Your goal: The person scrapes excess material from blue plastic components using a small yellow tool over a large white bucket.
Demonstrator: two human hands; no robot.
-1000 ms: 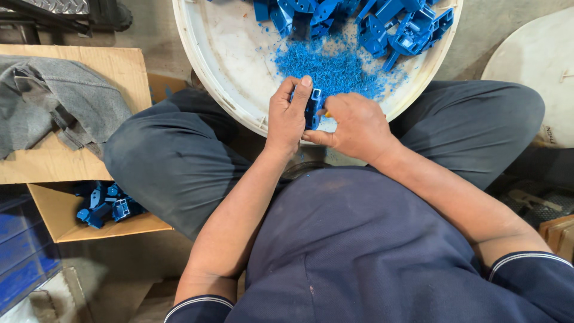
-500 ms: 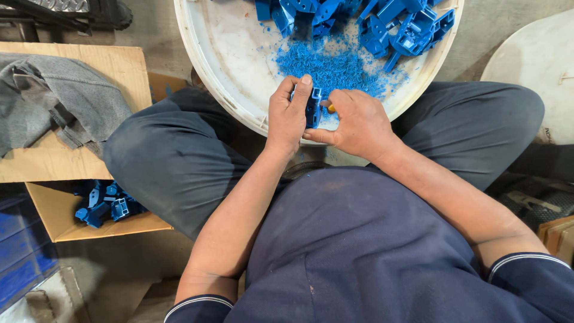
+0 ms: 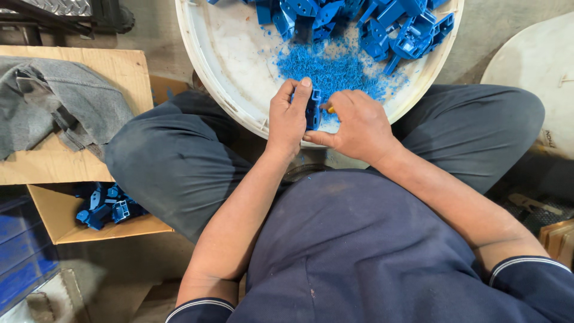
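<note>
Your left hand [image 3: 288,116] is clamped on a small blue plastic part [image 3: 313,109], thumb and fingers wrapped round it, index finger lying along its top edge. The part sits upright between both hands, just over the near rim of the round white tray [image 3: 230,72] on your lap. Your right hand [image 3: 357,122] is curled shut on a thin tool with an orange tip [image 3: 330,109]; the tip touches the part's right side. Most of the tool is hidden in your fist. Blue shavings [image 3: 335,72] lie piled on the tray just beyond your hands, and more blue parts [image 3: 382,24] are heaped at the far side. An open cardboard box [image 3: 60,218] on your left holds a few blue pieces [image 3: 104,206]. Grey cloth [image 3: 54,110] lies on the box flap.
</note>
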